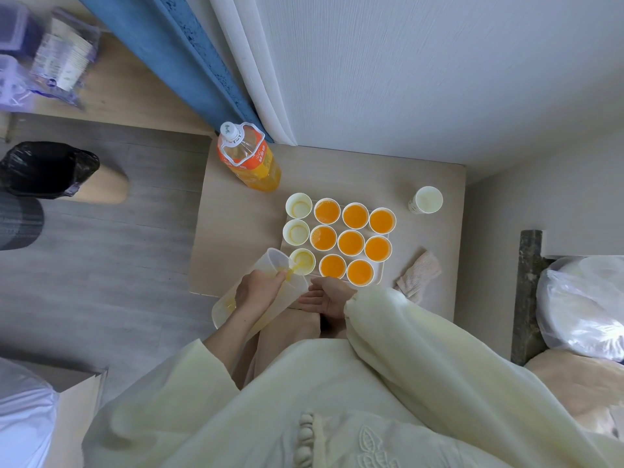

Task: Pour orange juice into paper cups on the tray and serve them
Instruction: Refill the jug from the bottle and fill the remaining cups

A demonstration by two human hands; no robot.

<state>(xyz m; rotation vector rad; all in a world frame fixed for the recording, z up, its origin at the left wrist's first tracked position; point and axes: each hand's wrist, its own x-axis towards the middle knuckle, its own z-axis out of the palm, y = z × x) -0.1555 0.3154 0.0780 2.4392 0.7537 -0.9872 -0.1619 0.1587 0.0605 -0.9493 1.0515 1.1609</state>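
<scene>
A white tray (pixel 385 265) on the small beige table holds several paper cups. Several are full of orange juice (pixel 351 243); two in the left column (pixel 299 206) are empty. My left hand (pixel 258 288) grips a clear plastic pitcher (pixel 270 265) tilted over the near-left cup (pixel 303 261), and a thin stream of juice runs into it. The pitcher holds only a little juice. My right hand (pixel 327 297) rests open, palm up, against the pitcher's lower side at the table's near edge.
A large orange juice bottle (pixel 248 157) stands at the table's far left corner. One empty paper cup (pixel 426 199) stands alone at the far right, a crumpled cloth (pixel 418 273) lies right of the tray. A black-bagged bin (pixel 47 168) is on the floor left.
</scene>
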